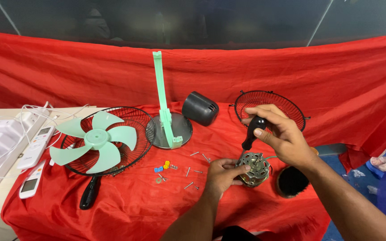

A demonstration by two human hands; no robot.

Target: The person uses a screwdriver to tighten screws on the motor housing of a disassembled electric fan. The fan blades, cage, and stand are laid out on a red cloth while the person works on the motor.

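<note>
The fan motor (254, 168) sits near the table's (126, 209) front edge, pinched by the left hand (223, 175). The right hand (282, 136), wrist bent down, has its grip wrapped around a black screwdriver (252, 132) above the motor. Loose screws (192, 172) lie left; a wire guard (269, 109) stands behind

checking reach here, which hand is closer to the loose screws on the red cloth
Left. The left hand grips the fan motor right beside the screws. The right hand is higher and farther right, holding a black-handled screwdriver above the motor.
</note>
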